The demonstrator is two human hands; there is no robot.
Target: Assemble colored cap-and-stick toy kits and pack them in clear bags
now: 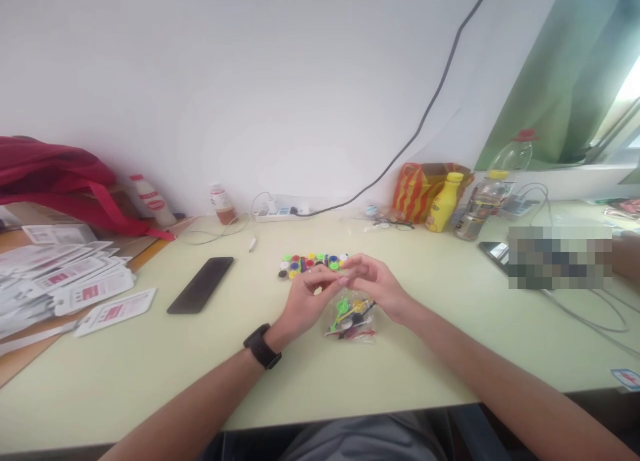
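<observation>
A small clear plastic bag [350, 318] rests on the table in front of me, with green, yellow, white, black and red plastic pieces inside. My left hand [315, 293] pinches its top edge, and my right hand [377, 284] is closed at the same edge, so the fingertips of both hands nearly meet. The bag's mouth is hidden by my fingers, and I cannot tell whether it is sealed. Just beyond my hands lie several round coloured plastic pieces [311, 262], grouped close together and partly covered by my fingers.
Left of my hands lies a black phone [201, 285]; farther left are piled white tags [90, 288]. Along the wall stand a power strip [275, 211], a striped bag [415, 191] and a yellow bottle [444, 202]. Cables and another person's arm [625, 253] are at right.
</observation>
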